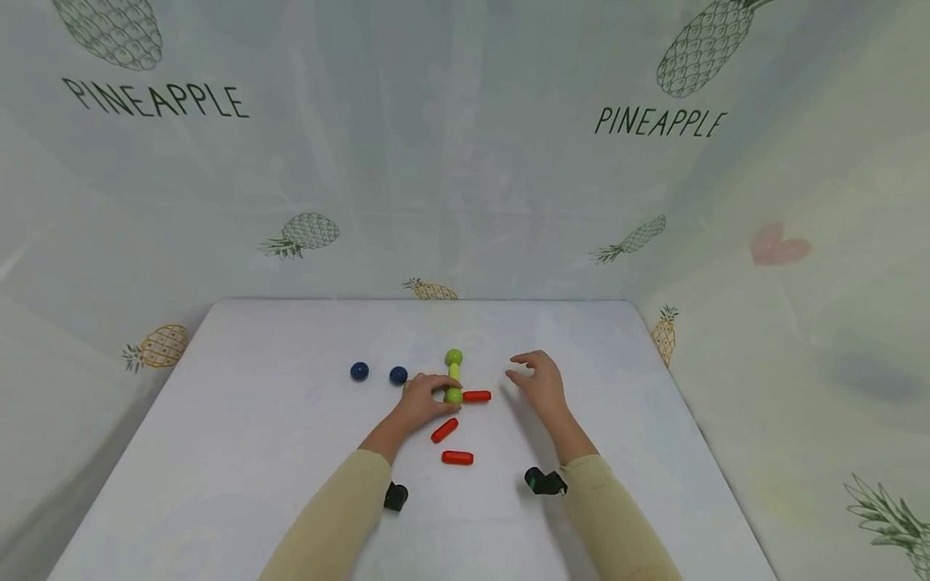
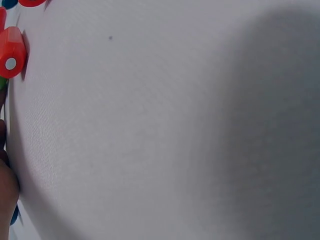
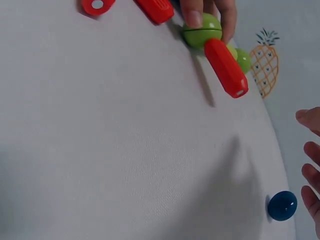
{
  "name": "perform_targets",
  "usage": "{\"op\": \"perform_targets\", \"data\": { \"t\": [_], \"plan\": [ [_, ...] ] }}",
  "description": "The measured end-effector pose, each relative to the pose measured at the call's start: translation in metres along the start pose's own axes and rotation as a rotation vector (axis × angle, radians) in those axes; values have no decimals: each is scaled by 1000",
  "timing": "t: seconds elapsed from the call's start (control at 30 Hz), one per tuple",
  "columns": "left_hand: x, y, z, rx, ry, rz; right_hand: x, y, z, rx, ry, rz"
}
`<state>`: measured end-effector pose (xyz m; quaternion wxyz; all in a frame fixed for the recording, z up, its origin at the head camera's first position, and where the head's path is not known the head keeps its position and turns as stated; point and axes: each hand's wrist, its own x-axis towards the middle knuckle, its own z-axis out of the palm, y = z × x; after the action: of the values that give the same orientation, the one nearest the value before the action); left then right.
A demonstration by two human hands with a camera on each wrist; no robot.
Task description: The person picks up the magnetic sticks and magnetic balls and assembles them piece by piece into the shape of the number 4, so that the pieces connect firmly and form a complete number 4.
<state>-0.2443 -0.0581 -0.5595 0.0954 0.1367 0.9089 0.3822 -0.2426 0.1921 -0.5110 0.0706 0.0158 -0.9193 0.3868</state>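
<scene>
My left hand (image 1: 424, 398) pinches a green ball (image 1: 454, 396) between thumb and fingers. A red rod (image 1: 477, 396) sticks out of that ball to the right. On the ball's far side a yellow-green rod (image 1: 454, 372) runs to a second green ball (image 1: 454, 357). The right wrist view shows the gripped green ball (image 3: 202, 34) with the red rod (image 3: 226, 67) angled out, its end above its shadow. My right hand (image 1: 541, 386) hovers to the right of these joined pieces, fingers apart and bent, holding nothing.
Two loose red rods, one slanted (image 1: 445, 430) and one level (image 1: 458, 457), lie nearer me. Left of the joined pieces are two dark blue balls (image 1: 359, 371) (image 1: 398, 375). Another blue ball (image 3: 282, 205) shows in the right wrist view. A pineapple-print cloth (image 1: 465, 177) hangs behind the white table (image 1: 254, 420).
</scene>
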Motion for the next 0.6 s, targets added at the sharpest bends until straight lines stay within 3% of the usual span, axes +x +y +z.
{"op": "perform_targets", "data": {
  "t": [0.23, 0.6],
  "plan": [
    [-3, 2, -1, -10, -3, -4, 8, 11, -9, 16, 94, 13],
    [-3, 6, -3, -18, -7, -27, 20, 27, -19, 58, 140, 52]
  ]
}}
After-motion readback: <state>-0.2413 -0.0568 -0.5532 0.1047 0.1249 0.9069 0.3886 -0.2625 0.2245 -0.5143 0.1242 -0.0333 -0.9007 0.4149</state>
